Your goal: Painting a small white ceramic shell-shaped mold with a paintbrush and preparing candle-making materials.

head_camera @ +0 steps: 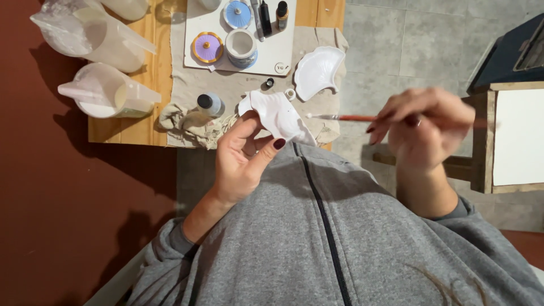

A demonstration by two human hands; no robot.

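My left hand [242, 156] holds a white fan-shaped ceramic piece [276, 115] by its edge, thumb on its lower side, above my grey zipped sweatshirt [317, 226]. My right hand [426, 127], blurred, is closed around a thin brush with a red-brown handle [345, 118]. The brush's pale tip points left and ends just right of the held piece. A second white fan-shaped dish [317, 71] lies on the cloth beyond.
A wooden table [153, 68] carries a beige cloth, a crumpled rag [195, 126], a small dropper bottle [209, 103], two plastic measuring jugs [105, 93], and a white board with a purple disc [207, 47], a blue disc [237, 13], a cup [241, 46] and small bottles. Wooden furniture [487, 136] stands right.
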